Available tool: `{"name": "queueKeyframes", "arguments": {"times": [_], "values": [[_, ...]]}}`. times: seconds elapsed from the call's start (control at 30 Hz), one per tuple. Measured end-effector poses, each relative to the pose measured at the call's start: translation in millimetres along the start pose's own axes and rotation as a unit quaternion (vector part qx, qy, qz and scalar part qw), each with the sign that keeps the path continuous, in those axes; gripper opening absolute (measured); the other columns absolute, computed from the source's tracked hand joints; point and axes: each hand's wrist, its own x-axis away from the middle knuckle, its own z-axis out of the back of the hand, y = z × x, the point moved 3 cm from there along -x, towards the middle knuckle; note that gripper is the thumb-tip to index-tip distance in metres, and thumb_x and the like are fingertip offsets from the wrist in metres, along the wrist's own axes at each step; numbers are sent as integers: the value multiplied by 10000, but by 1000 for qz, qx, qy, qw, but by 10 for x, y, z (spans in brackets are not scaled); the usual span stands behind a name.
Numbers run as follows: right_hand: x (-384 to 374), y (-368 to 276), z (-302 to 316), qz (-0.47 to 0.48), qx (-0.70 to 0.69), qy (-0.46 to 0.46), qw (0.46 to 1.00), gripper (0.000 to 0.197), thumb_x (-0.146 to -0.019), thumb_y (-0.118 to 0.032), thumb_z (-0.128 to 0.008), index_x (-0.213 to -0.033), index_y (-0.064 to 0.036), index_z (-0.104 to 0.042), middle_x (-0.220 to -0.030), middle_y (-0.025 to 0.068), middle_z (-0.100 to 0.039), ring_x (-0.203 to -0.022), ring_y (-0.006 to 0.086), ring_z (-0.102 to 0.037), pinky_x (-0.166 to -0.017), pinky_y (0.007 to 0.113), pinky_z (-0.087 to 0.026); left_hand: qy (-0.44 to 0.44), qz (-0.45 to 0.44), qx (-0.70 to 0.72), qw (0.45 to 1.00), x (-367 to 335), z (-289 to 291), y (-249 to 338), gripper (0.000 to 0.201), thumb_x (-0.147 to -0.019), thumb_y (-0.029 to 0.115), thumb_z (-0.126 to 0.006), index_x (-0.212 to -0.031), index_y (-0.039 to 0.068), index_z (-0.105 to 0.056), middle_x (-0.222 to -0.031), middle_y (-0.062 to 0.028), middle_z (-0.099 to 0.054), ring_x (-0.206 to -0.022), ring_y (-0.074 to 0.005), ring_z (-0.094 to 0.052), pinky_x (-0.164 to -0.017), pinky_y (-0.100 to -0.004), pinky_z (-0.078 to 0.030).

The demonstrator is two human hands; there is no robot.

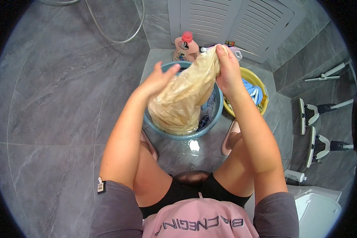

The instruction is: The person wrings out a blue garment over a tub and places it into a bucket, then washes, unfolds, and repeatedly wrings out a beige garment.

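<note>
I note grey short sleeves on both arms, a small tag clipped to the left sleeve hem. Pink shirt front with dark printed lettering across it. Black shorts below. Pink slippers on both feet. Forearms bare.
</note>
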Motion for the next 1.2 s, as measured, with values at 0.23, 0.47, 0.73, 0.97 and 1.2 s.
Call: {"name": "queueKeyframes", "arguments": {"times": [0.23,0.47,0.73,0.97,1.2], "values": [[-94,17,51,11,16,73,997,180,-927,-225,-482,-965,-53,-518,-853,32,-577,-774,134,-572,-714,291,-487,-243,0,-42,969,195,-137,-5,529,-832,404,-610,-1199,29,-542,-1008,-80,-614,-908,-138,-554,-828,-283,-434],[-36,240,-42,45,313,106,943,232,-877,-270,-522,-914,-62,-616,-804,-12,-563,-765,81,-511,-682,249,-427,-4,-57,539,841,197,-183,141,443,-910,415,-469,-1099,19,-530,-968,-94,-624,-814,-185,-617,-741,-285,-494],[46,420,-250,25,506,110,855,377,-865,-312,-552,-651,-2,-575,-587,143,-545,-559,290,-553,-527,368,-423,125,34,430,893,164,-832,85,447,-910,384,-428,-1043,-12,-589,-944,-112,-611,-888,-156,-566,-802,-309,-427],[420,515,-771,262,538,-4,801,320,-848,-255,-535,-618,-37,-579,-630,163,-557,-572,358,-551,-542,432,-440,-227,-146,713,648,65,-669,-85,342,-895,361,-453,-871,44,-576,-847,-82,-582,-806,-160,-570,-695,-323,-445],[233,630,-340,143,533,97,829,426,-886,-263,-496,-561,12,-514,-510,151,-489,-430,232,-460,-470,376,-381,141,77,497,853,-233,-988,-431,474,-903,407,-401,-795,-30,-553,-827,-121,-601,-760,-244,-588,-670,-397,-456]]}}
